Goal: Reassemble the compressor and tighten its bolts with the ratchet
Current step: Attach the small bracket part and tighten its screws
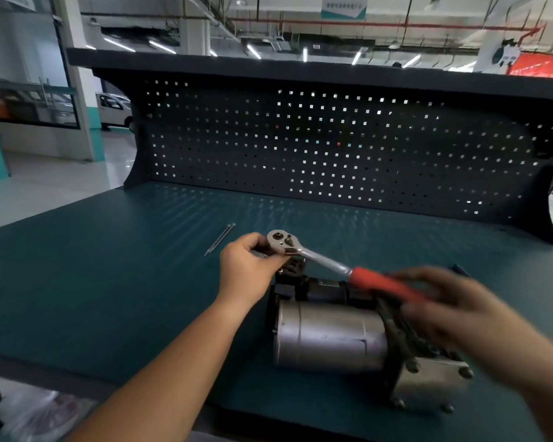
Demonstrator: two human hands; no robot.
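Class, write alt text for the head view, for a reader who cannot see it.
A person's left hand pinches the head of a silver ratchet with a red handle above a grey cylindrical metal compressor on a teal workbench. The blurred right hand is at the handle. Two long thin metal bolts lie farther back on it.
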